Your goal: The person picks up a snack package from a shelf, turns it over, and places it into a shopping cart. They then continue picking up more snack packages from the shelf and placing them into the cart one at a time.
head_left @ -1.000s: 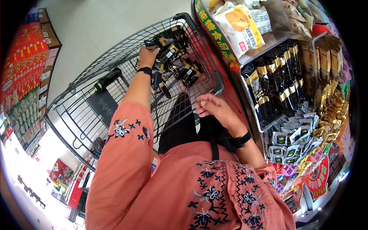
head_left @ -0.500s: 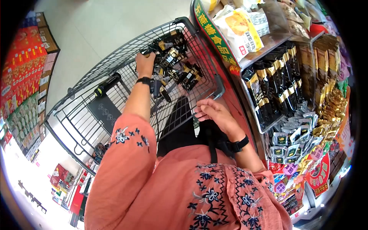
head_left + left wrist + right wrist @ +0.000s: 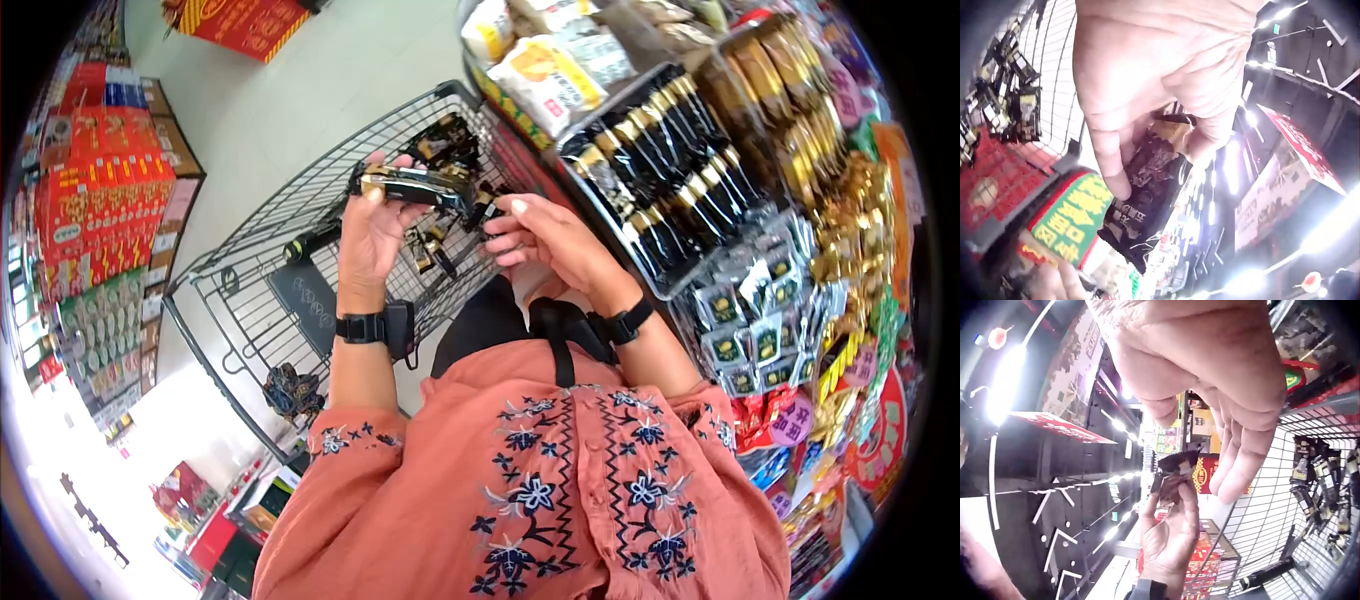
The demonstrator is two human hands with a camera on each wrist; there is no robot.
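We are observing the left hand [image 3: 372,232] holding a bundle of black and gold packets [image 3: 412,185] above the shopping cart [image 3: 255,230]. Its fingers and thumb are curling around the bundle from below, and the bundle is lying roughly level over the cart's far end. In the right wrist view the same hand is pinching the packets [image 3: 1175,472] at its fingertips.

The right hand [image 3: 545,240] is hovering just beside the bundle, near its right end. Its fingers are lying loosely bent and are gripping nothing; we cannot tell whether a fingertip is touching the packets.

More packets of the same kind [image 3: 445,250] are lying in the cart basket beneath both hands. A display rack [image 3: 690,150] is standing just right of the cart and is carrying rows of similar black and gold packets. Stacked red boxes [image 3: 95,215] are standing well apart, across the aisle on the left.
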